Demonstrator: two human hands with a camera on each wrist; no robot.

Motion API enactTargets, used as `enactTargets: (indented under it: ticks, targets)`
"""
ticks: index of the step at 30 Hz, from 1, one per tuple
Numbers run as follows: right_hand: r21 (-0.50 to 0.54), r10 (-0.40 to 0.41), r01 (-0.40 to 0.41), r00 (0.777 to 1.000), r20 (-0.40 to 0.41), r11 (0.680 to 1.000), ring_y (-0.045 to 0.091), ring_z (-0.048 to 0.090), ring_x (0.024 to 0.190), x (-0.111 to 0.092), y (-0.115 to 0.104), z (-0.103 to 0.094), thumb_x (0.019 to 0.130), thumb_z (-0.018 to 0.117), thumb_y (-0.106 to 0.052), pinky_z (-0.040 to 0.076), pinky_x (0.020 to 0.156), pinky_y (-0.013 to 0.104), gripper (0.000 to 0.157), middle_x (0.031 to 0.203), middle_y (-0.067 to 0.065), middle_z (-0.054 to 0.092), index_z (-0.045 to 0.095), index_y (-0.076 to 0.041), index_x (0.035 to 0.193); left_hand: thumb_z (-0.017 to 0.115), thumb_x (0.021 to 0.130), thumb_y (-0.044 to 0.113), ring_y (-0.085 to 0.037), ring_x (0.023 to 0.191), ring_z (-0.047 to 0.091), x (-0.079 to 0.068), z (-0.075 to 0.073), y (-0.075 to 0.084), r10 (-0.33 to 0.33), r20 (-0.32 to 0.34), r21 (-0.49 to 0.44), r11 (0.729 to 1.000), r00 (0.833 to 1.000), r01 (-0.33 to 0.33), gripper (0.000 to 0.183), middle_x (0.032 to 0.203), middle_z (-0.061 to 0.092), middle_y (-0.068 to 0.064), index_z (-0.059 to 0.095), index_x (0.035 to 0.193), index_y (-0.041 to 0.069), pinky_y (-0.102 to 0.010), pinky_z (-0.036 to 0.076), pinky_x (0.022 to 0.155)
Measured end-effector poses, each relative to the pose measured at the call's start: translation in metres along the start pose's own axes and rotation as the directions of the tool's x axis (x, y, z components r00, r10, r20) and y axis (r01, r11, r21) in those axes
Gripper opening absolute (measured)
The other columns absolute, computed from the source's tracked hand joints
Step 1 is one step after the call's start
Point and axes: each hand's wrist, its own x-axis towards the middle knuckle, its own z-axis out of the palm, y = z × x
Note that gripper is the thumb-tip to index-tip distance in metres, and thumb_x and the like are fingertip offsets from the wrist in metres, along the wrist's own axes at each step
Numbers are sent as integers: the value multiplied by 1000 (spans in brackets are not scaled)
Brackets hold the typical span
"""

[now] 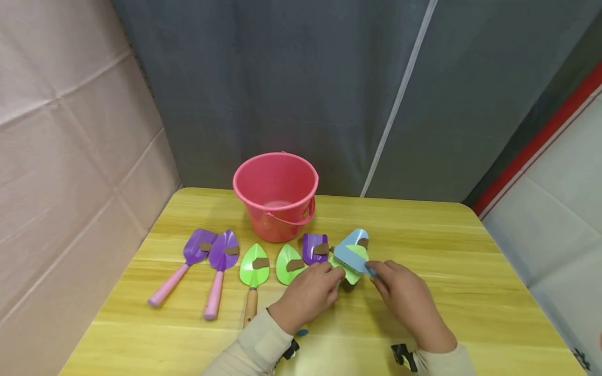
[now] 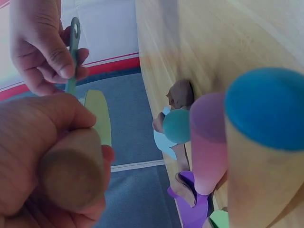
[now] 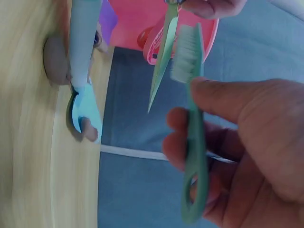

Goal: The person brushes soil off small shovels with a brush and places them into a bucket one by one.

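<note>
My left hand grips the round wooden handle of a small green trowel, its blade raised off the table. In my right hand a brush with a blue-green handle and white bristles is pinched between thumb and fingers. The brush head overlaps the trowel blade in the head view; in the right wrist view its bristles face the blade. Behind and below them lies a light blue shovel with a brown lump on it. A brown lump also shows near the hands.
A pink bucket stands at the back of the table. To the left lie two purple shovels with pink handles, a green trowel, another green blade and a purple shovel, each with a brown lump.
</note>
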Motion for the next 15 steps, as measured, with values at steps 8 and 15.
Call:
enactTargets:
  ticks: [8,15]
  targets:
    - [-63,114,-119,990,-80,991,15,50,54,-1,6,-4,84,76,-6,40,46,34,30,79,7,63,69,-5,113,69,89,11,-9,66,46,-1,-3,1,-9,33,11,1000,999,9,7,77,51,4,63,93,13,-18,37,57]
    - [25,12,-13,1000,21,1000,7,42,58,2,-3,-1,87,75,-8,39,52,27,28,81,-5,60,70,-12,114,73,88,20,-8,62,46,-1,-4,3,-23,43,139,990,999,17,14,78,51,6,62,96,19,-22,39,61]
